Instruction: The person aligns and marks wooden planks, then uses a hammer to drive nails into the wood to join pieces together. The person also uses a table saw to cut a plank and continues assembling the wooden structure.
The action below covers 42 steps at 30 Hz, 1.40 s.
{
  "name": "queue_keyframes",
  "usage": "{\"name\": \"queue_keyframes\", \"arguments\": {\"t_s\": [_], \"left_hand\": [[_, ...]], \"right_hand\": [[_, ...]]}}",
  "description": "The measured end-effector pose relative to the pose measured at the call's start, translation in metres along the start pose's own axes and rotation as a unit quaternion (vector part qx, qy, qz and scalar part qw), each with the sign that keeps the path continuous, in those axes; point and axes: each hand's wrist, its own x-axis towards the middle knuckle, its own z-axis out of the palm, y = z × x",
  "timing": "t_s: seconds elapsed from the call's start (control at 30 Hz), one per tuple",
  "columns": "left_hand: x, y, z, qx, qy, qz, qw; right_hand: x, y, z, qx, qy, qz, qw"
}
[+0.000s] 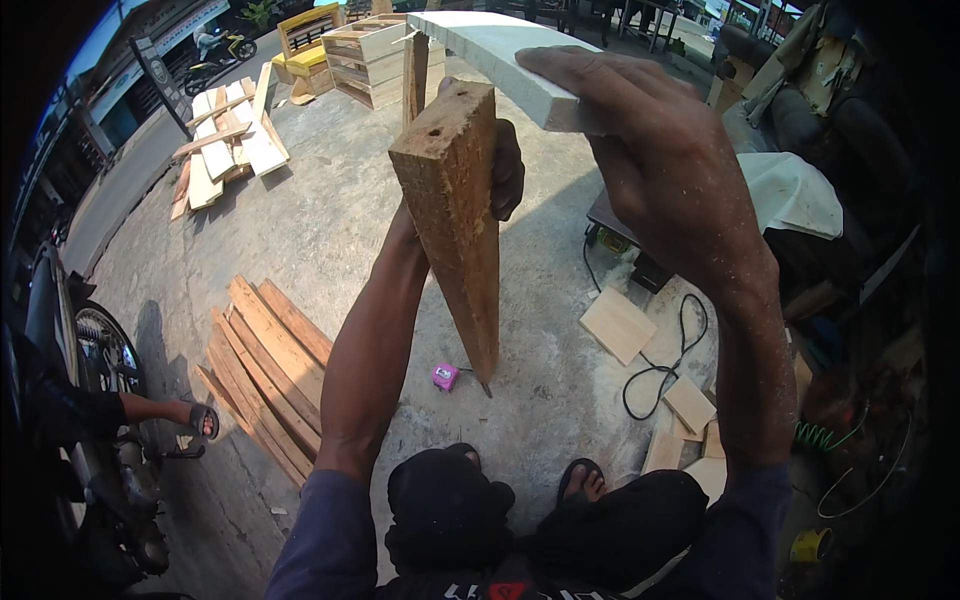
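My left hand (507, 170) is wrapped round a rough brown wooden beam (450, 190) from behind. The beam slants, its broad end raised towards me, with a small dark hole in that end. My right hand (660, 130) grips the near end of a long pale board (505, 60), fingers over its top; its thumb is mostly out of sight. The board stretches away to the upper left, above the beam. How the two pieces meet at the far side cannot be made out. Sawdust specks my right forearm.
A pink tape measure (445, 377) lies on the concrete. Wooden strips (270, 370) are at left, offcuts (620, 325) and a looped black cable (655, 370) at right. Farther off are planks (235, 140) and a wooden crate (380, 65). A motorbike (100, 450) stands at left beside another person's foot (203, 420).
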Motion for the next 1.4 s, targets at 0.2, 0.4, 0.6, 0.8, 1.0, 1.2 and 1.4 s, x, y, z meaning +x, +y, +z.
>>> {"name": "queue_keyframes", "arguments": {"t_s": [0.2, 0.4, 0.6, 0.8, 1.0, 1.2, 1.4], "left_hand": [[0.012, -0.016, 0.011, -0.001, -0.035, -0.013, 0.999], [-0.02, 0.013, 0.042, 0.161, 0.226, 0.013, 0.961], [-0.06, 0.01, 0.086, 0.461, 0.252, 0.145, 0.838], [-0.036, 0.011, 0.049, 0.316, 0.238, 0.146, 0.907], [-0.027, 0.011, 0.015, 0.24, 0.235, 0.13, 0.933], [-0.006, -0.004, 0.012, 0.272, 0.153, 0.087, 0.946], [-0.008, -0.017, 0.027, 0.264, 0.142, 0.091, 0.95]], "right_hand": [[0.002, 0.008, 0.003, 0.014, -0.003, -0.005, 1.0], [0.004, -0.004, 0.001, -0.009, -0.006, 0.042, 0.999], [0.006, -0.018, 0.001, -0.032, 0.005, 0.072, 0.997], [0.006, -0.016, -0.01, 0.011, -0.039, 0.101, 0.994], [0.011, -0.011, -0.021, 0.021, -0.089, 0.064, 0.994], [0.028, 0.004, -0.013, 0.064, -0.095, 0.059, 0.992], [0.015, 0.002, -0.02, 0.036, -0.094, 0.02, 0.995]]}}
